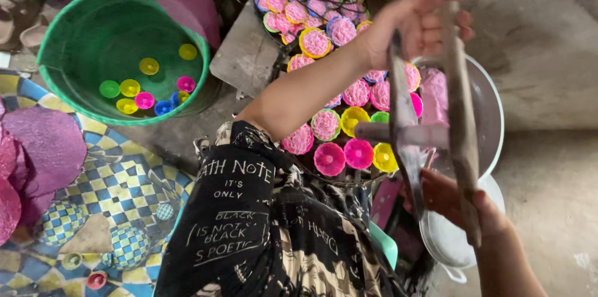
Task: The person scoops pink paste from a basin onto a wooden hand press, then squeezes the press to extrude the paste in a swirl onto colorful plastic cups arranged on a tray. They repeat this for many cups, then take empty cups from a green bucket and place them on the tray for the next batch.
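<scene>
My left hand (pixel 416 23) reaches out over the work and grips the far ends of a hand press (pixel 462 116) with two long handles. My right hand (pixel 445 200) holds the near ends of the same handles. The press's short cylinder (pixel 405 134) hangs between the handles, above small coloured cups (pixel 329 158). Several cups filled with pink strands (pixel 314 43) lie close together on a round rack beneath my left arm. The handles are blurred.
A green basin (pixel 62 29) at the upper left holds water and several empty coloured cups (pixel 144 100). A metal bowl (pixel 489 116) with pink dough (pixel 434 91) sits right of the rack. A white vessel (pixel 442 241) lies below it. A blue-and-yellow checked mat (pixel 124 185) covers the floor at left.
</scene>
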Available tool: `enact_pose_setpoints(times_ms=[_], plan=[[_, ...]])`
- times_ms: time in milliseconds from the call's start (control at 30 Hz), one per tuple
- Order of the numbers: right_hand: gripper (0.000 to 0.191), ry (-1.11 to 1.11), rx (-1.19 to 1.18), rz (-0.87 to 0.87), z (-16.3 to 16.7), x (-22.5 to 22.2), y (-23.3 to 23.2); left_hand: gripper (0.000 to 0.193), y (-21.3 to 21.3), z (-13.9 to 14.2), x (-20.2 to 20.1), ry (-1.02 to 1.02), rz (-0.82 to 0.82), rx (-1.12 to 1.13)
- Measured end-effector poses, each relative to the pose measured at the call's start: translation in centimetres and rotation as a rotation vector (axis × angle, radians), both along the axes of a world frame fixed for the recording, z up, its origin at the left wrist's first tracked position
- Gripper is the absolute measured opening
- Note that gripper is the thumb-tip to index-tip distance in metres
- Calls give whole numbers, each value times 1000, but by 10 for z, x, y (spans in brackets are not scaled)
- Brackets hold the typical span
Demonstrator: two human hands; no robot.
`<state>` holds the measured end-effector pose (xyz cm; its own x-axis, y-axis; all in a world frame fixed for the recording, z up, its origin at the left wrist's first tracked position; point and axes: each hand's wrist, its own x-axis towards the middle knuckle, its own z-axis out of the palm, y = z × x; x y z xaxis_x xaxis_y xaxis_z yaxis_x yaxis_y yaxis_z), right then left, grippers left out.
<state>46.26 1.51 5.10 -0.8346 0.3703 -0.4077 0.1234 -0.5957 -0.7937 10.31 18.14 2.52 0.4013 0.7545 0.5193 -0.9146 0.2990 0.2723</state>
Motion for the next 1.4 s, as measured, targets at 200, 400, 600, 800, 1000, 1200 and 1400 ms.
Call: enact_pose_setpoints(times_ms=[200, 400, 600, 800, 1000, 1200, 1400], plan=[[110, -201, 55, -87, 5, -4, 9, 64, 14, -49, -9, -81, -6, -89], [112, -252, -4, -129, -19, 6, 13, 63, 6, -60, -20, -97, 20, -60], [101, -325, 167, -156, -49, 9, 29, 62, 16, -57, -43, -70, 69, -77], [84, -344, 415, -114, -17, -15, 26, 60, 26, -47, -35, -54, 83, -85], [82, -378, 343, -212, 6, -30, 4, 62, 9, -51, -18, -32, 87, -159], [87, -368, 339, -233, -21, -39, 0, 62, 2, -52, -40, -5, 92, -157], [82, -367, 427, -267, -29, -33, 7, 61, 7, -48, -40, -19, 102, -165]])
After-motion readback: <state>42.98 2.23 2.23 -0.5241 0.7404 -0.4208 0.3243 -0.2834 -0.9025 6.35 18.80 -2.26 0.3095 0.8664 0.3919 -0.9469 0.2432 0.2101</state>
